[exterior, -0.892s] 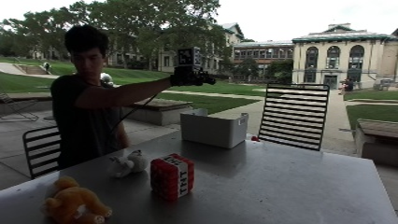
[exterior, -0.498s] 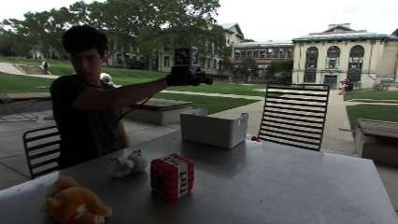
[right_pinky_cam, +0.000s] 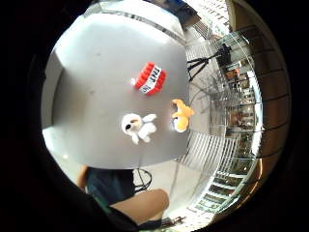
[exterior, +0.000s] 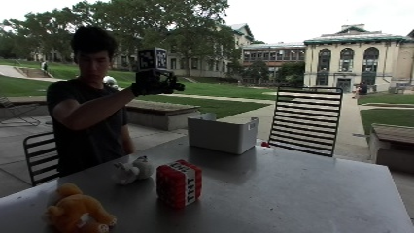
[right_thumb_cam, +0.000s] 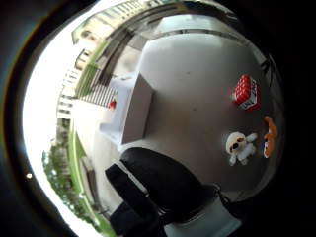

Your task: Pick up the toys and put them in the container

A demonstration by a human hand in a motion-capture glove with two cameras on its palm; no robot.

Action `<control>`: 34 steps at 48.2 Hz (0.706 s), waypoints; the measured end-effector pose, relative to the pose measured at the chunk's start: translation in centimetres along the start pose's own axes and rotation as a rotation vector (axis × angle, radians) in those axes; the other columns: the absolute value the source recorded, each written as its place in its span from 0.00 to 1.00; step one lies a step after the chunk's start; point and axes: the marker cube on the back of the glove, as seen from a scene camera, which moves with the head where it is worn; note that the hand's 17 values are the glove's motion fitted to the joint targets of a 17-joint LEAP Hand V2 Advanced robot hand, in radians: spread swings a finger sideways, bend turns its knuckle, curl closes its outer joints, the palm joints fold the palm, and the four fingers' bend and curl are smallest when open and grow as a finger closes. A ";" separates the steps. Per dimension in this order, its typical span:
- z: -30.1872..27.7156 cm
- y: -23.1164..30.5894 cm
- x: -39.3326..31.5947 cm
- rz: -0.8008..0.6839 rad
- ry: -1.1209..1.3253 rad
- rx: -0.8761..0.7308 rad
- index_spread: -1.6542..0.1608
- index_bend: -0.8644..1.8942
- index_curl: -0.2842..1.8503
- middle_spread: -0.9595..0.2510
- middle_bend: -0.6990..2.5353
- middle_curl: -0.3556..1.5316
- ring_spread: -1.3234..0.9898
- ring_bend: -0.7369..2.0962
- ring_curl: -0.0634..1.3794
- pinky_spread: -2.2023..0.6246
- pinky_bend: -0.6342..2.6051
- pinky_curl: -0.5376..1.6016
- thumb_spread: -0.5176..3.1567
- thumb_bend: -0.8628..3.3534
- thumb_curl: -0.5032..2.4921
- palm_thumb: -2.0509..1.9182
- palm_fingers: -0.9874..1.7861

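I judge no pick has begun: my gloved right hand (exterior: 150, 83) hangs raised high over the tabletop (exterior: 291, 189), grasping nothing, while the red block (exterior: 179, 183), white plush (exterior: 133, 171) and orange plush (exterior: 77, 212) lie apart from the container (exterior: 222, 133), so next I must descend onto a toy.

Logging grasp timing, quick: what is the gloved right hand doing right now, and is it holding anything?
Gloved right hand: raised high above the table, no toy in its grip; whether the fingers are open or curled cannot be told.
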 end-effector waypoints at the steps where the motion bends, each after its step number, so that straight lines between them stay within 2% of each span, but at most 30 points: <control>1: 0.3 0.4 0.8 0.004 0.002 -0.002 0.83 0.38 0.29 0.78 0.28 0.34 0.49 0.33 0.15 0.75 0.33 0.39 0.41 0.18 0.19 0.48 0.35; 14: 9.4 4.2 10.8 0.045 -0.027 -0.092 0.83 0.38 0.30 0.78 0.28 0.36 0.49 0.32 0.16 0.76 0.32 0.40 0.39 0.18 0.20 0.47 0.34; 21: 15.5 5.4 13.5 0.116 -0.063 -0.134 0.83 0.37 0.30 0.78 0.27 0.37 0.48 0.32 0.17 0.75 0.35 0.41 0.39 0.18 0.20 0.47 0.35; 34: 24.0 6.6 15.0 0.142 -0.035 -0.219 0.82 0.39 0.31 0.76 0.29 0.39 0.48 0.32 0.18 0.74 0.36 0.42 0.39 0.19 0.21 0.49 0.37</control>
